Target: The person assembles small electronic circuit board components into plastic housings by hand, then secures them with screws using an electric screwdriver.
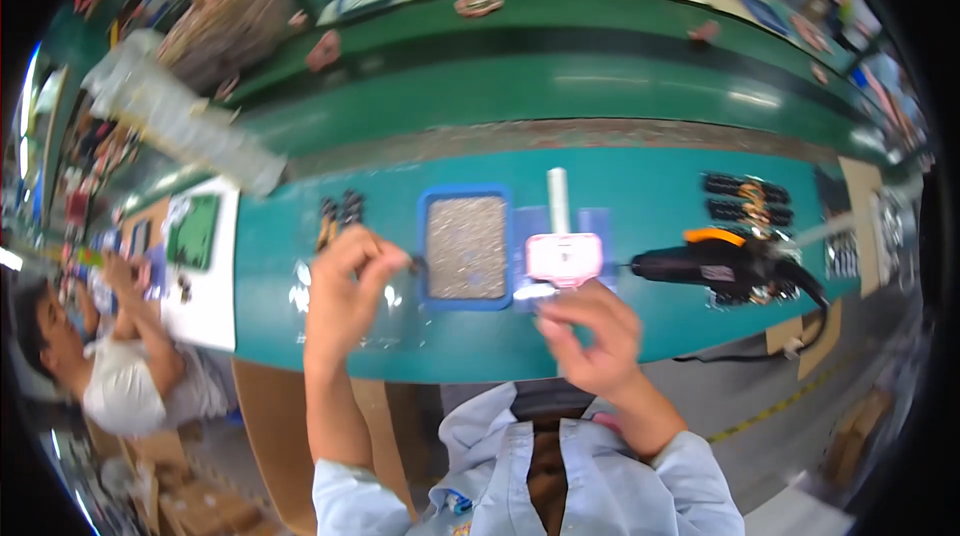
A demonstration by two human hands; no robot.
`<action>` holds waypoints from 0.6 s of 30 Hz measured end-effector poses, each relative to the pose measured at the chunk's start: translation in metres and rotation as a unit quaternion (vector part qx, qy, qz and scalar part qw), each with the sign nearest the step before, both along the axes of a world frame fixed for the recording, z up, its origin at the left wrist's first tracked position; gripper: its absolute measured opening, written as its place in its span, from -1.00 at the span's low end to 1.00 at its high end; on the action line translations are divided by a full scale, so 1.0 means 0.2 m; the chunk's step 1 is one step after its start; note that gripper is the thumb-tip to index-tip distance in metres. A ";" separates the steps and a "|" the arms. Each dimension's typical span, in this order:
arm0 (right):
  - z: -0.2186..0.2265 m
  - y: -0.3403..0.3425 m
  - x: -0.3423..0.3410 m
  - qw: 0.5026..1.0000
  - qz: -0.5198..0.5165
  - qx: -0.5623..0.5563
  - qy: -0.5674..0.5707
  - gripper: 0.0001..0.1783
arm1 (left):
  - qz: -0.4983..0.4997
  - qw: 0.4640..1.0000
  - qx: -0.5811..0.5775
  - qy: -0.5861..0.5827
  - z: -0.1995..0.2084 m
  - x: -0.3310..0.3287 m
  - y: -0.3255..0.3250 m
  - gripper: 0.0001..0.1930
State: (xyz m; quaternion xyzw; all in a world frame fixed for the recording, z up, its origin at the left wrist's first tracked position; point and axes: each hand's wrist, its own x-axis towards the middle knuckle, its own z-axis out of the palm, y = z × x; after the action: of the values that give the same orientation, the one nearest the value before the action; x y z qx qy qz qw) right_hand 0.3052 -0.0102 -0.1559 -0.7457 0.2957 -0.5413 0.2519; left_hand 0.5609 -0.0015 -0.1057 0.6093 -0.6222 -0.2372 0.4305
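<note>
My left hand is raised left of a blue-rimmed tray. Its thumb and forefinger are pinched together, and a small dark bit shows at their tips, too blurred to name. Small grey metal-looking pieces fill the tray. My right hand is just below a pink-framed, rounded rectangular plate, its fingers curled with a gap between thumb and forefinger. This plate lies on a bluish clear sheet, with a white strip above it. Right of them lies a black and orange power screwdriver, its bit pointing left.
Dark parts in rows lie behind and under the screwdriver, whose black cord curves toward me. More dark parts are beyond my left hand. Green shelving with pink parts runs along the back. A co-worker sits at far left.
</note>
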 end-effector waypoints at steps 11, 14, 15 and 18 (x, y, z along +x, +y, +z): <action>-0.04 0.03 -0.06 0.993 -0.039 0.103 -0.052 -0.75 | -0.174 0.983 -0.030 0.045 -0.07 -0.56 -0.01 -0.90; -0.07 0.06 -0.10 0.992 -0.035 0.103 -0.062 -0.77 | -0.175 0.983 -0.040 0.021 -0.09 -0.59 0.01 -0.89; -0.08 0.07 -0.11 0.991 -0.043 0.113 -0.051 -0.78 | -0.185 0.981 -0.056 -0.003 -0.09 -0.60 0.01 -0.89; -0.11 0.10 -0.12 0.986 -0.045 0.159 -0.015 -0.82 | -0.197 0.974 -0.085 -0.076 -0.12 -0.60 0.01 -0.88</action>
State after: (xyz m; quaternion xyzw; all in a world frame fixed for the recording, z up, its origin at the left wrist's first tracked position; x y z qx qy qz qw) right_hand 0.2811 0.0092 -0.1780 -0.6738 0.4071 -0.5097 0.3470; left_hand 0.4410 0.0001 -0.1305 0.4518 -0.7788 -0.2171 0.3770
